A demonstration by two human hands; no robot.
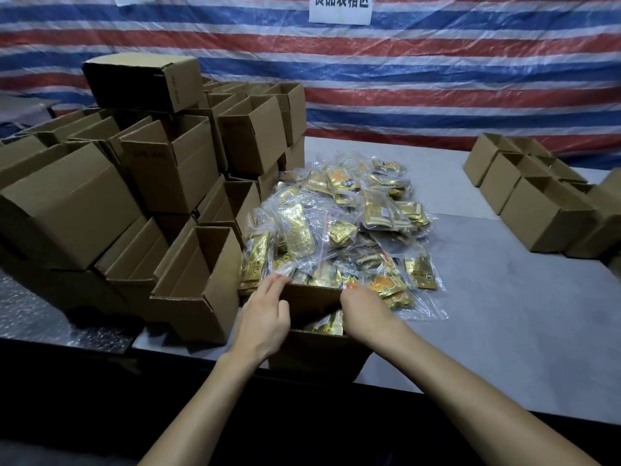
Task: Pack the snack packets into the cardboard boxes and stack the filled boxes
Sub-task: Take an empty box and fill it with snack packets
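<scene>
Both hands reach over an open cardboard box at the near edge of the surface, against the snack pile.

The left hand (265, 317) stretches forward, back upward, its fingers nearly straight and close together, with the tips touching the crinkled clear plastic of a bag at the far rim of the open box (316, 358). The right hand (363, 307) bends down at the wrist over the box's far right corner; its fingers are hidden, so I cannot tell its grip. A glossy gold packet (331, 326) lies inside the box. Just beyond, the snack packets (342, 223) form a loose heap of shiny gold and orange foil in clear zip bags on the matt grey surface (504, 314). Corrugated brown stacked boxes (168, 169) stand to the left, with more boxes (537, 210) on the right.
</scene>
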